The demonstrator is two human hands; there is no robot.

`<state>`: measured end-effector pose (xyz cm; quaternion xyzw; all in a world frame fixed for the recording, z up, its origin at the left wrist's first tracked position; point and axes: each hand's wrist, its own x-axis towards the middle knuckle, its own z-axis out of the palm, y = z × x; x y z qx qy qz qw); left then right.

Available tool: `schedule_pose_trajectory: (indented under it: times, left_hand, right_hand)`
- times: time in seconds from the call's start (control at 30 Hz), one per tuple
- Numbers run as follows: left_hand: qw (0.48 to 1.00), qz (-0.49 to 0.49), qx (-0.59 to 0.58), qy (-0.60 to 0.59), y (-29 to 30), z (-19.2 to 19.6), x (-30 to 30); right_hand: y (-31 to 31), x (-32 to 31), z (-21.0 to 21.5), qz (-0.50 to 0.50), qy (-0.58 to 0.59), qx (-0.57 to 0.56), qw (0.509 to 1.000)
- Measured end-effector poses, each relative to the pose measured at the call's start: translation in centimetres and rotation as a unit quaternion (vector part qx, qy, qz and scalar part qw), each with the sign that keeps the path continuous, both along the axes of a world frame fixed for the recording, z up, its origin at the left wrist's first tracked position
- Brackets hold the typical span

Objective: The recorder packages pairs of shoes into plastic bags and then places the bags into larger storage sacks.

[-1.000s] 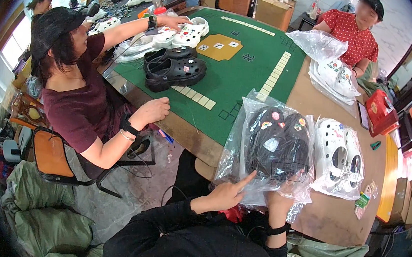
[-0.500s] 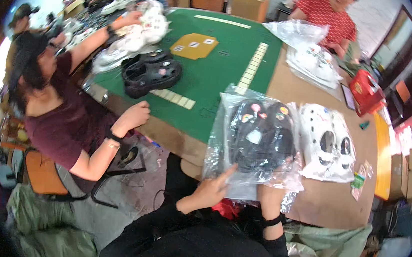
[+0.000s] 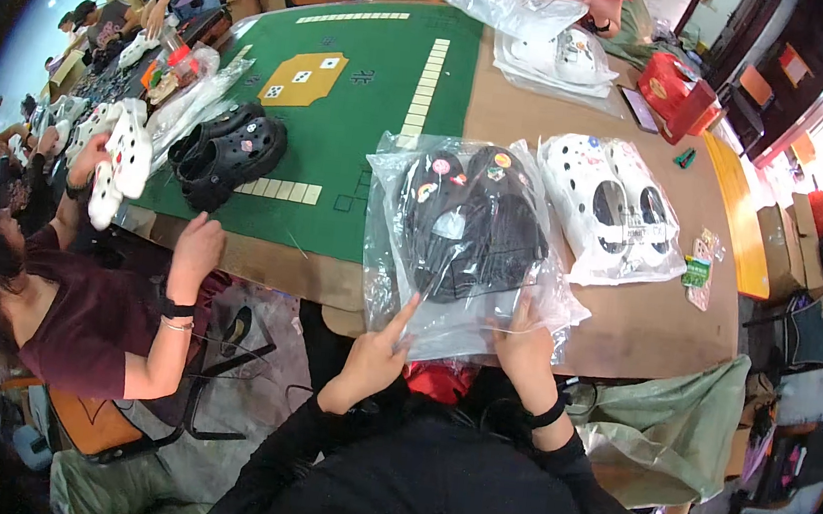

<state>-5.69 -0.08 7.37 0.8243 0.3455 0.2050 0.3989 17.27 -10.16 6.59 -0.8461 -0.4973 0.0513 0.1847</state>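
Observation:
A clear plastic bag with a pair of black clogs inside lies at the near edge of the table. Colourful charms dot the clogs' toes. My left hand is at the bag's lower left edge, its index finger stretched along the plastic and the other fingers curled at the rim. At the lower right, my right hand grips the bag's edge, a finger reaching up toward the clogs. Beside the bag on the right rests a bagged pair of white clogs.
On the left, a co-worker holds white clogs near loose black clogs on a green mat. Farther back are more bagged white clogs, a phone and a red bag. A small packet lies at right.
The bagged black clogs appear lower and flatter on the table, with both my hands at the lower edge. The co-worker has lifted white clogs. My view has shifted right.

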Motion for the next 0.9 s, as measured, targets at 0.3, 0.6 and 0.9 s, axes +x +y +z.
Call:
schedule_pose_trajectory:
  times: [0.3,0.6,0.9]
  left_hand:
    - [0.997,0.000,0.009,0.071,-0.2,1.4,-0.5]
    - [0.999,0.019,-0.002,-0.030,-1.3,1.0,0.0]
    - [0.997,-0.010,0.026,-0.073,-1.4,0.3,0.1]
  right_hand:
    - [-1.4,0.8,1.4,0.038,-0.061,0.090,0.993]
    - [0.5,-2.1,3.5,0.050,0.002,0.139,0.989]
    - [4.3,-2.3,2.5,0.098,-0.082,0.067,0.990]
